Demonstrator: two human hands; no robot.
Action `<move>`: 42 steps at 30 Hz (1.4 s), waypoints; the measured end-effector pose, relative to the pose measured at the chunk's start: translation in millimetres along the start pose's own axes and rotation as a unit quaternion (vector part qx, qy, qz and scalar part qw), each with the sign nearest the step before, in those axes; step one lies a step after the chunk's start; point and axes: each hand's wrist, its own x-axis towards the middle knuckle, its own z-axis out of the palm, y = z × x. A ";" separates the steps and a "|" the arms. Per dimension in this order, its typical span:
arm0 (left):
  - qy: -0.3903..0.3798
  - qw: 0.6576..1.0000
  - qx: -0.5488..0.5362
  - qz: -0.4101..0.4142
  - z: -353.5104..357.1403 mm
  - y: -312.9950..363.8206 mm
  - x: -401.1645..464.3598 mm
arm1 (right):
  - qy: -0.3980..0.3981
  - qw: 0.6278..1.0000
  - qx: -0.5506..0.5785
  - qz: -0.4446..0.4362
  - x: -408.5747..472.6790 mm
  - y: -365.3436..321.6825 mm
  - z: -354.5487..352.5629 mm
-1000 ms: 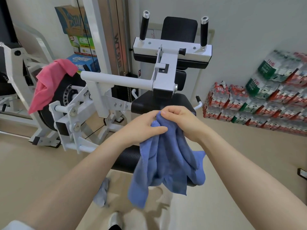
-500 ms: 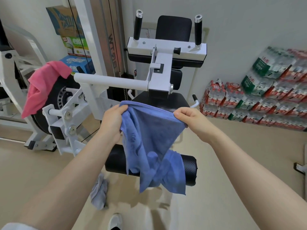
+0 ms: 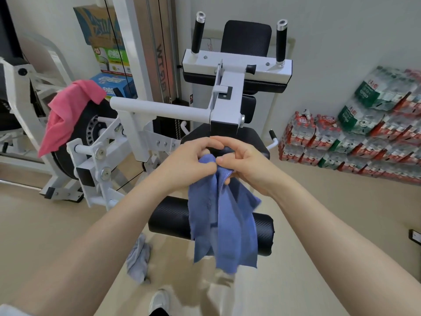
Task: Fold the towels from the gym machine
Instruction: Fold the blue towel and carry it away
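Observation:
A blue towel (image 3: 224, 224) hangs in loose folds from both of my hands, in front of the white gym machine (image 3: 225, 110). My left hand (image 3: 189, 163) and my right hand (image 3: 243, 163) are pressed together at its top edge, both gripping the bunched cloth. A pink towel (image 3: 66, 115) is draped over the machine's black wheel at the left. A grey towel (image 3: 139, 258) lies crumpled on the floor below my left forearm.
The machine's black roller pad (image 3: 170, 217) sits just behind the hanging towel. Packs of bottled water (image 3: 355, 142) are stacked along the right wall. Cardboard boxes (image 3: 107, 51) stand at the back left. My shoe (image 3: 159, 302) shows at the bottom.
Half a second ago my hands held the blue towel spread wide by its top edge. They have come together, so the towel hangs bunched and doubled.

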 end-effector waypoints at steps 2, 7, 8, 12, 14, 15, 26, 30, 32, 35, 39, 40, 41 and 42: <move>0.018 0.999 0.022 0.032 2.4 1.0 -2.4 | -0.007 1.000 -0.004 0.014 -0.7 1.0 2.2; 0.038 0.983 -0.178 -0.017 8.0 -0.1 -8.5 | -0.001 0.999 -0.035 0.039 -5.0 1.0 -0.7; 0.042 0.974 -0.220 -0.034 9.6 0.0 -8.6 | 0.011 0.998 -0.041 0.036 -4.7 0.7 -1.9; 0.022 0.912 -0.390 -0.122 13.7 -5.4 -5.6 | 0.042 0.999 -0.025 0.023 -3.9 -1.8 -3.0; 0.012 0.888 -0.431 -0.158 14.8 -10.0 -4.8 | 0.059 0.998 -0.025 0.024 -5.1 -1.9 -3.5; 0.018 0.880 -0.444 -0.169 15.3 -12.4 -4.3 | 0.067 0.997 -0.032 0.023 -5.9 -1.3 -3.9; 0.128 0.908 -0.378 -0.127 25.2 -18.8 4.1 | 0.036 0.996 -0.070 -0.049 -17.1 -11.7 9.8; 0.128 0.912 -0.376 -0.102 35.3 -12.8 1.5 | 0.116 0.986 -0.113 -0.051 -9.3 -11.7 14.4; 0.124 0.913 -0.374 -0.106 39.6 -11.4 1.2 | 0.136 0.974 -0.174 -0.054 -5.5 -10.2 15.2; 0.110 0.905 -0.396 -0.115 41.7 -10.3 -0.4 | 0.172 0.931 -0.313 -0.081 -2.2 -7.3 13.7; 0.093 0.900 -0.413 -0.109 43.5 -13.0 -2.2 | 0.217 0.900 -0.368 -0.090 0.7 -4.4 13.9; 0.088 0.899 -0.415 -0.108 43.6 -13.0 -2.8 | 0.232 0.892 -0.380 -0.084 1.6 -3.7 14.4; 0.084 0.902 -0.410 -0.106 43.7 -13.0 -2.8 | 0.246 0.883 -0.391 -0.081 2.2 -3.1 15.0; 0.079 0.908 -0.399 -0.100 43.2 -13.1 -2.9 | 0.259 0.876 -0.398 -0.082 2.9 -2.2 15.1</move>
